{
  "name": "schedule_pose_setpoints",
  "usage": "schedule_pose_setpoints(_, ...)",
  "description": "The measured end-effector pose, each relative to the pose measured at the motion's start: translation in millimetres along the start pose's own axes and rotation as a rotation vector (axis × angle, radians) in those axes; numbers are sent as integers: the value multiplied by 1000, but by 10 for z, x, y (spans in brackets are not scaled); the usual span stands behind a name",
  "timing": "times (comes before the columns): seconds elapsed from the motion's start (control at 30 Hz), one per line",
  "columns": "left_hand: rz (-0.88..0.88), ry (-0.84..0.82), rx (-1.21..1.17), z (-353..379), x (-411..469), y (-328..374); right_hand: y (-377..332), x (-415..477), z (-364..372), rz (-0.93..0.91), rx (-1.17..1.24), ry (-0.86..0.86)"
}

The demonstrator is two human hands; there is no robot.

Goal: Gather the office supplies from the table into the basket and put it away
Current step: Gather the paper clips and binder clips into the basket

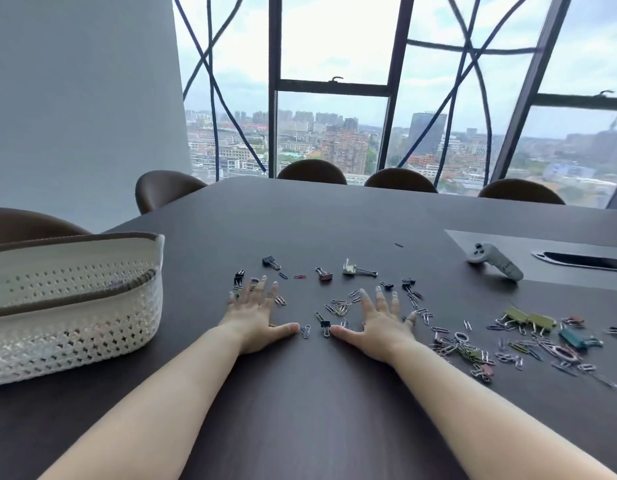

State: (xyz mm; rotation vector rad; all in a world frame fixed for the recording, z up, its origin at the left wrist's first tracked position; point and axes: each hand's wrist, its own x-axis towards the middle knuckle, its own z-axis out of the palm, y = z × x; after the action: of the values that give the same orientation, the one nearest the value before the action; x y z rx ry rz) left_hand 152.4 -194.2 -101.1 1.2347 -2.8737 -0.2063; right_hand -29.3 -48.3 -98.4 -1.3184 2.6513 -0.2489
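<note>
left hand (253, 315) flat, fingers spread | right hand (380, 323) likewise | basket (75, 306) cut off left, contents unclear

Long dark brown wooden conference table (335, 220), five brown rounded chair backs (312, 171) along its far and left edges, plain pale grey wall (82, 98) behind its left end, tall dark-framed windows (335, 46) beyond its far edge, overcast daylight, city skyline outside.

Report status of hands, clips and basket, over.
Left hand, right hand open, flat on table. Clips loose between and right of them, none held. Basket upright at left. Nothing in the way.
</note>
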Motion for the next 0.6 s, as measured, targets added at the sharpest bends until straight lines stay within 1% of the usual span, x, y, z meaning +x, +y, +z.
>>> schedule_pose_setpoints(0.1, -83, 8, 18, -14, 253, -119, 13, 336, -35, 18, 3, 15)
schedule_pose_setpoints(0.2, -98, -3, 13, -39, 541, -187, 13, 658, -63, 1, 2, 26)
schedule_pose_setpoints(0.4, -48, 13, -26, -78, 1149, -297, 3, 1301, -102, -50, 17, 6)
schedule_pose_setpoints(0.53, 24, -26, -8, -85, 1379, -312, 7, 1473, -77, -96, 29, -14)
schedule_pose_setpoints(0.6, 86, 24, -76, -68, 1384, -322, 9, 1462, -62, -131, 50, 17)
